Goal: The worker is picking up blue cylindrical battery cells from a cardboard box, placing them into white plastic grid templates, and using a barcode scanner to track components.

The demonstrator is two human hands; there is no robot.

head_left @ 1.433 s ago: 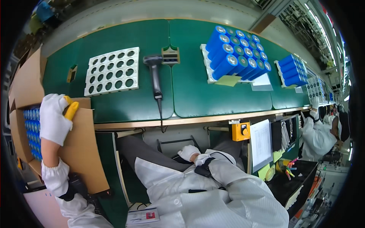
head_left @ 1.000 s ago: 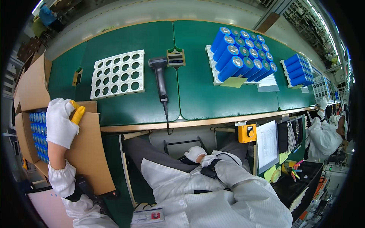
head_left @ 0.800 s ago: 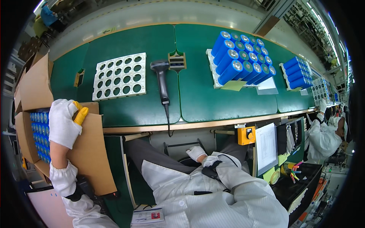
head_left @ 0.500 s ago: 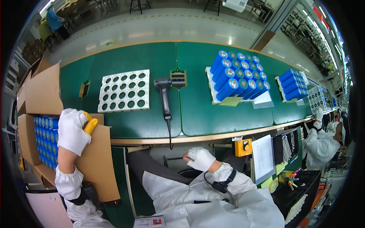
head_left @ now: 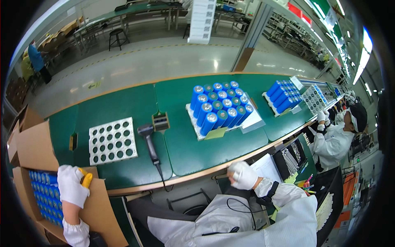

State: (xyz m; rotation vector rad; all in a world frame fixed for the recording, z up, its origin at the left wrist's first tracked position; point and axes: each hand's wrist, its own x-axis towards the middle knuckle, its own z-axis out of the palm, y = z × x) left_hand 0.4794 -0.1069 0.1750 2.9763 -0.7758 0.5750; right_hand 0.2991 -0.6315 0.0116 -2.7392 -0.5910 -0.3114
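Head view: blue cylinders (head_left: 44, 196) in the carton (head_left: 101, 210) lie just left of the nearer left hand (head_left: 72, 186), the right hand (head_left: 243, 176) well apart; whether either grasps anything, I cannot tell.

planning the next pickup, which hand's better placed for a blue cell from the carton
Probably the left hand: it is at the cardboard carton, beside the blue cylindrical cells; the right hand is much farther off, by the papers.

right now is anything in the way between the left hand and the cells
Nothing visible: the box is open, its flaps folded out, and the left hand is over its right side, hiding part of the cells. Whether it touches any can't be seen.
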